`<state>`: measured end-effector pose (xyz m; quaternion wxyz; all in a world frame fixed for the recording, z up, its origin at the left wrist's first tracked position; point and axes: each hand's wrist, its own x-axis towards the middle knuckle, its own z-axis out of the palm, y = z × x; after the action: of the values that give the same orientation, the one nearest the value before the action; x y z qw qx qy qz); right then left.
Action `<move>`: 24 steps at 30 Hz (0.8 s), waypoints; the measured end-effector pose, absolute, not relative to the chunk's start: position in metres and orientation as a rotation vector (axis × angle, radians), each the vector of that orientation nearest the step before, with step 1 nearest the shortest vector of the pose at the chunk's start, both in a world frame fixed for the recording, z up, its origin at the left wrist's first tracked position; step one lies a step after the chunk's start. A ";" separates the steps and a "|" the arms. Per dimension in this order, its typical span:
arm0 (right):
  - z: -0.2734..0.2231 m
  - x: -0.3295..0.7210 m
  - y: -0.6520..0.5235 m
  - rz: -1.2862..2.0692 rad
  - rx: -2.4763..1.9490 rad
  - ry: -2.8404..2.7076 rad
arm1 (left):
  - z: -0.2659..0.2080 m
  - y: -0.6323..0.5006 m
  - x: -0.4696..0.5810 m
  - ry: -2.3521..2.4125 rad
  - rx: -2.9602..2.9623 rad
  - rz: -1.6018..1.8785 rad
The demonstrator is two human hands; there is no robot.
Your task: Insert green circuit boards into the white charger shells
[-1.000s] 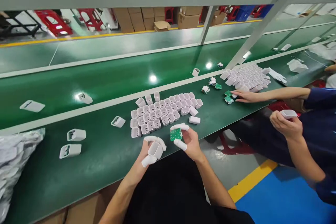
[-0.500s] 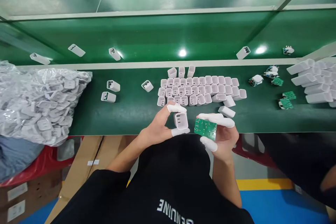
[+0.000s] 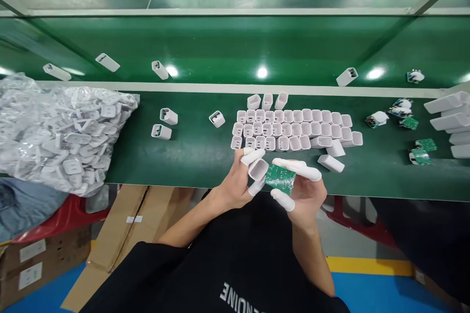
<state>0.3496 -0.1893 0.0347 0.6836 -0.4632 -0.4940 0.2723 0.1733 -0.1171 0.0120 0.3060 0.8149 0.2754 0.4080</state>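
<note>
Between thumb and fingers, my left hand (image 3: 238, 181) grips a white plastic charger housing (image 3: 258, 169), its open end turned toward the right. My right hand (image 3: 303, 186) pinches a green circuit board (image 3: 280, 179) along its edges, the soldered face up. The board's left edge is at the housing's mouth; whether it has entered, I cannot tell. White finger cots cover fingertips on both hands. Just beyond them, rows of white housings (image 3: 286, 129) stand upright on the green bench (image 3: 198, 156), open ends up.
A clear bag of white plastic parts (image 3: 73, 142) lies on the left. Housings with boards inside (image 3: 169, 116) are scattered left of the rows. Loose circuit boards (image 3: 420, 156) and stacked housings (image 3: 451, 112) lie at right. A cardboard box (image 3: 121, 225) stands below the bench edge.
The housing and the circuit board have come together, from a gap apart to meeting at the housing's mouth. My left hand has turned the housing's opening toward the board. The camera view has shifted slightly.
</note>
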 end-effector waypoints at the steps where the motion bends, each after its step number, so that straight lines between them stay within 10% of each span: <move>1: 0.035 0.349 -0.189 0.617 -1.032 -1.134 | 0.011 -0.117 0.172 0.728 2.214 1.091; 24: 0.037 0.342 -0.186 0.680 -0.992 -1.218 | 0.004 -0.121 0.181 0.878 2.361 1.234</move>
<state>0.3422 -0.1864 0.0370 0.6554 -0.4377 -0.5374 0.3001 0.1813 -0.1215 0.0036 0.1675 0.8299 0.3084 0.4337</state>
